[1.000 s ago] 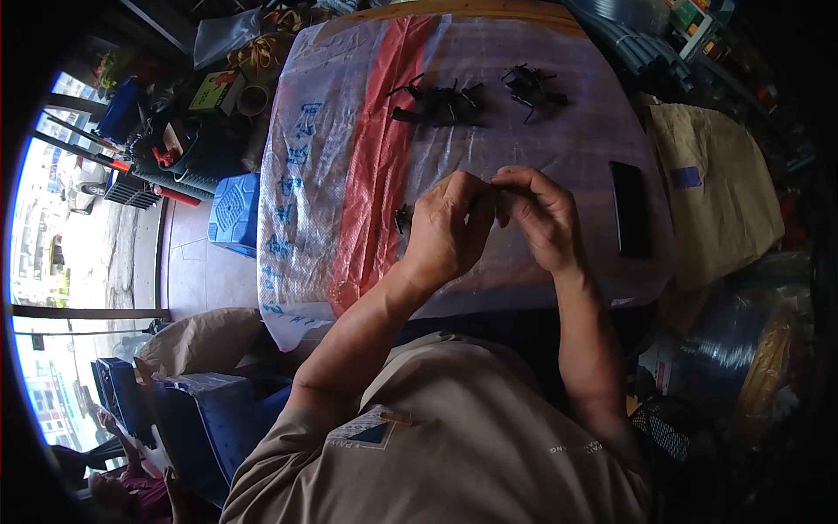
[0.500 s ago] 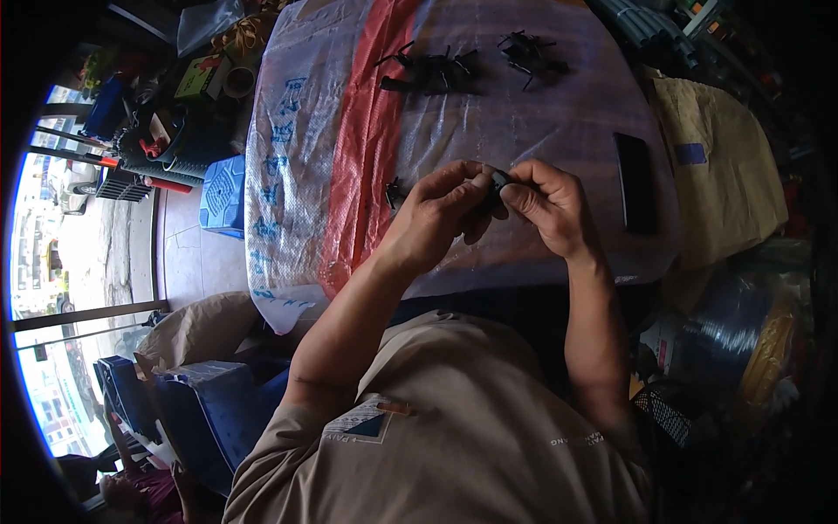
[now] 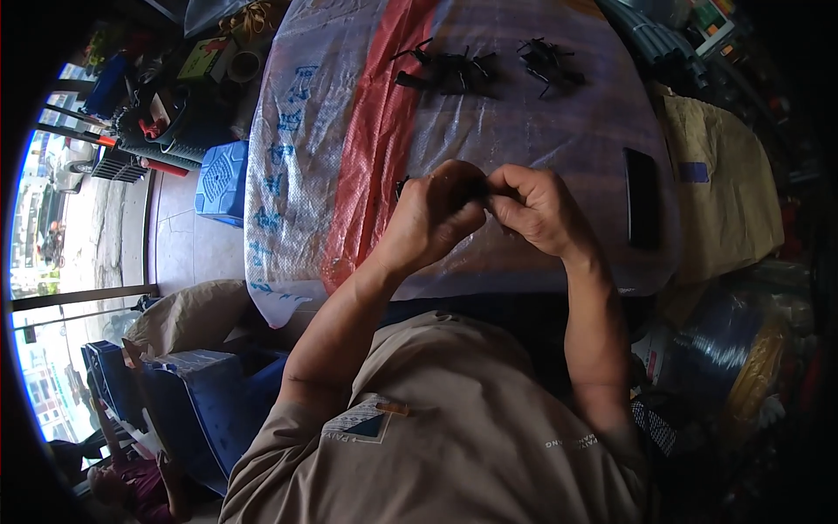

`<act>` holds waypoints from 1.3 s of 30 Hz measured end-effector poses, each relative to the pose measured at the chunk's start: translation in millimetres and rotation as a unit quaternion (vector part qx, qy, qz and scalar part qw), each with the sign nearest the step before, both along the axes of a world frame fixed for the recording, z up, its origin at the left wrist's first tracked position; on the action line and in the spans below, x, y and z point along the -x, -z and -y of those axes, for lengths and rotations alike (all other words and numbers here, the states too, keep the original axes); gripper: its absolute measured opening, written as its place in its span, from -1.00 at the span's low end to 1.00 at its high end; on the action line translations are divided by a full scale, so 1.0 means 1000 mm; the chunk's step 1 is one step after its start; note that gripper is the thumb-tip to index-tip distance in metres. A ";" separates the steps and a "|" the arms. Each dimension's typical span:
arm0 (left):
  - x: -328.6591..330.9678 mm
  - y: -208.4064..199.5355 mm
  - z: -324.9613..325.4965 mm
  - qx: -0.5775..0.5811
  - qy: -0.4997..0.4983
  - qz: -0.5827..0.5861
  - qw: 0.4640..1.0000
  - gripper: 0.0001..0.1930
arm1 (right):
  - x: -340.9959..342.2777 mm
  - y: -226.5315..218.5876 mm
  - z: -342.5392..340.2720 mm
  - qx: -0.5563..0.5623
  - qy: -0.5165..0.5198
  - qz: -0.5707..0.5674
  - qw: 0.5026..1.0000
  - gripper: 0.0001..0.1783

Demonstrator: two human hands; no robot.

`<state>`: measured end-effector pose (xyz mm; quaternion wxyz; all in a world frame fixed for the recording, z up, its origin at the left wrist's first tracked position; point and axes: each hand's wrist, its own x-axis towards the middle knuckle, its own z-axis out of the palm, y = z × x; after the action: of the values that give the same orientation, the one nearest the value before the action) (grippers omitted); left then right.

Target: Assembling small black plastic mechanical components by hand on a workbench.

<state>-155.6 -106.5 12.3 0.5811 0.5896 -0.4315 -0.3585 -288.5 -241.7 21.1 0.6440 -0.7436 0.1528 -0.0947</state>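
Observation:
Over the near middle of the table, my left hand (image 3: 435,217) and my right hand (image 3: 537,211) meet with fingers closed. Between their fingertips is a small black piece (image 3: 473,189), mostly covered by the fingers, so its kind is unclear. Just past the left wrist, a bit of another small dark item (image 3: 401,186) peeks out on the red stripe. Farther off lie a group of thin-limbed black pieces (image 3: 461,72) and a second black cluster (image 3: 550,65) to its right.
A white woven plastic sheet (image 3: 288,188) with a red stripe covers the table. At its right edge lies a flat black slab (image 3: 642,199), beside a tan sack (image 3: 729,188). A blue stool (image 3: 222,185) stands at the left; another person (image 3: 140,485) is at lower left.
My left hand has turned, its fingers now curling over the small black piece and hiding more of it. My right hand has shifted slightly left. The whole view has moved a little.

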 end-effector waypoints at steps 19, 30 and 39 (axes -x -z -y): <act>-0.034 -0.003 -0.002 -0.036 -0.101 -0.144 0.984 -0.59 | -0.066 0.005 0.043 -0.089 0.129 0.105 0.982 -0.81; -0.016 -0.001 0.014 -0.008 -0.051 0.052 0.997 -0.52 | -0.001 0.021 0.013 -0.158 0.153 0.220 0.950 -0.82; 0.005 -0.019 0.013 0.086 -0.002 0.055 0.995 -0.77 | -0.001 0.017 -0.003 -0.124 0.124 0.262 0.949 -0.81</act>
<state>-160.5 -119.2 31.4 0.6056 0.5570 -0.4911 -0.2859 -287.2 -239.0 4.1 0.7319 -0.5818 0.0810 -0.3454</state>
